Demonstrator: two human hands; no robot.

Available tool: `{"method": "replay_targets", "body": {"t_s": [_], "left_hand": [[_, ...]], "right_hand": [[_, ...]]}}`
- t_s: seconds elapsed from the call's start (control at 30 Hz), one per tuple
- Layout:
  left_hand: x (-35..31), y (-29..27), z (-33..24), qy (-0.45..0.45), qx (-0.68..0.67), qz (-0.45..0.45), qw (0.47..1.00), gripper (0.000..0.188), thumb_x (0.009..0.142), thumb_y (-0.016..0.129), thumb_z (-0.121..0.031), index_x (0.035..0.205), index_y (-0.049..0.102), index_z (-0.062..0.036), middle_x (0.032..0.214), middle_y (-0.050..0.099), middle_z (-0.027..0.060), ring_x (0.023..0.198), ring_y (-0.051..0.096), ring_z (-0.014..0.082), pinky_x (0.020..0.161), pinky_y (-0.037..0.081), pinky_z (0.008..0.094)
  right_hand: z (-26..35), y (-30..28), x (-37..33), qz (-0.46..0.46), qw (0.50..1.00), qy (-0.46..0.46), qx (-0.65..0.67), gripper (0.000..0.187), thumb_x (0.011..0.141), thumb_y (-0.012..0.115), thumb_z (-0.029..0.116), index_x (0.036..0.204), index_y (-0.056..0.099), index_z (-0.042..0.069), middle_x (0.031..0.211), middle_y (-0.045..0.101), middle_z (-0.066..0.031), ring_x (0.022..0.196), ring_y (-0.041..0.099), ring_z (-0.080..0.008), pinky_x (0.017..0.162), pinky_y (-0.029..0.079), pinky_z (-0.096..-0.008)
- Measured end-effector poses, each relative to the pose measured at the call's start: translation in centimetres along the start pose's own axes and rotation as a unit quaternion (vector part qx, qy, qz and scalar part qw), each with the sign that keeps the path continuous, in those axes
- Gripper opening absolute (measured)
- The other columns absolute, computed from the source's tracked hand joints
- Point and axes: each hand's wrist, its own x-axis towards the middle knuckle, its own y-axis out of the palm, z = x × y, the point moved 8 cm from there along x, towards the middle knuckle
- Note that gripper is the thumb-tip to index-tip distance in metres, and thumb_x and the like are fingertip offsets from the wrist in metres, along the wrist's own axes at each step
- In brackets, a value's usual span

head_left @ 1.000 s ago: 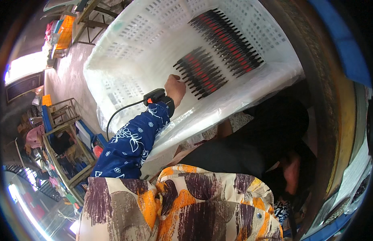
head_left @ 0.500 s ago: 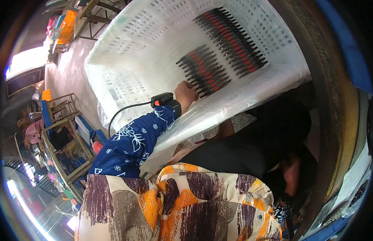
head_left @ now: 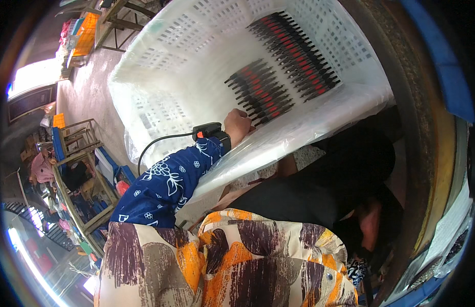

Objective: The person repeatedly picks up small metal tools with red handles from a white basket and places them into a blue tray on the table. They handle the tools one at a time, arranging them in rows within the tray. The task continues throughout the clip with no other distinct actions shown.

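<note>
My left hand (head_left: 238,125), in a blue flower-print sleeve, reaches into a white plastic-lined crate (head_left: 145,105). Its fingers are curled closed at the near end of a shorter row of slim black pieces with red middles (head_left: 260,89). What they pinch, if anything, is hidden. A longer row of the same slim pieces (head_left: 294,56) lies behind it to the right, against the crate wall. My right hand (head_left: 369,222) is low on the right in shadow beside dark cloth, away from the crate, and its fingers cannot be made out.
A cabled black device (head_left: 210,132) is strapped at my left wrist. Clear plastic film (head_left: 299,140) hangs over the crate's near edge. A rusty metal edge (head_left: 416,128) runs along the right. A loaded wooden rack (head_left: 86,179) stands on the left.
My left hand has shifted slightly down towards the crate's near edge, still closed at the end of the shorter row. Both rows look the same.
</note>
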Motion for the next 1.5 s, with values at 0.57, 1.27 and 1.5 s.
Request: {"method": "replay_targets", "body": {"t_s": [0.57,1.27,1.5], "left_hand": [[0.9,0.1,0.7,-0.032,-0.076,0.015,0.997,0.029,0.077,0.059,-0.003,0.102,0.052,0.0092,0.088,0.061,0.0215,0.064,0.066,0.0273,0.049,0.053,0.0331],[8.3,-4.7,0.2,-0.006,-0.143,-0.127,0.982,0.036,0.082,0.05,0.002,0.117,0.043,0.0075,0.092,0.057,0.0192,0.068,0.062,0.0255,0.055,0.057,0.0356],[9.2,-1.5,3.4,0.003,-0.194,-0.074,0.978,0.035,0.081,0.048,0.005,0.115,0.044,0.0075,0.087,0.056,0.0185,0.067,0.061,0.0267,0.055,0.057,0.0378]], "right_hand": [[3.4,-1.0,-0.5,-0.042,0.997,-0.062,0.004,0.02,0.079,0.06,0.013,0.089,0.062,-0.004,0.079,0.062,-0.0178,0.069,0.056,-0.0283,0.061,0.045,-0.0396],[1.7,0.0,0.6,-0.105,0.991,-0.081,-0.03,0.03,0.078,0.062,0.013,0.104,0.062,-0.002,0.097,0.065,-0.0207,0.088,0.063,-0.0307,0.076,0.049,-0.0385],[-0.5,1.1,2.1,-0.077,0.991,-0.107,0.011,0.026,0.074,0.062,0.008,0.098,0.065,-0.001,0.091,0.067,-0.0183,0.083,0.064,-0.0284,0.073,0.049,-0.0368]]}}
